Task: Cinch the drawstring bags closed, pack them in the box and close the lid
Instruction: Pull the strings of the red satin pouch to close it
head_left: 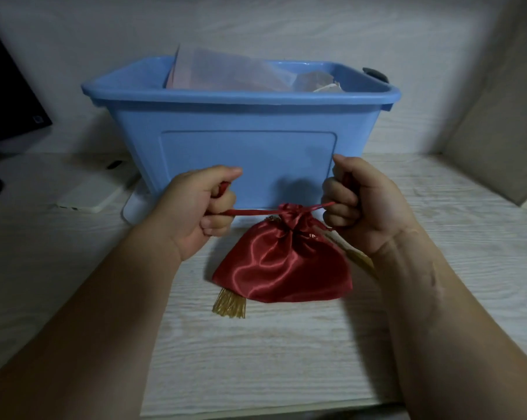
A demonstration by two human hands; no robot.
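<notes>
Head view. Two bare forearms reach in low over the pale wood table (pixel 256 359). Left hand (pixel 195 207) and right hand (pixel 368 204) are each fisted round one end of the red drawstring (pixel 256 211), cord taut between them. Red satin bag (pixel 282 268) lies on the table just in front of the blue box (pixel 247 165), neck gathered tight, gold tassel (pixel 229 306) at its corner.

Judgement: pull both ends evenly, level and outward, until the neck shows no gap; an uneven pull would drag the bag sideways.

Box open, no lid on it. Inside, pale translucent pouches (pixel 220 71) stand above the rim; what they hold is unclear.
</notes>
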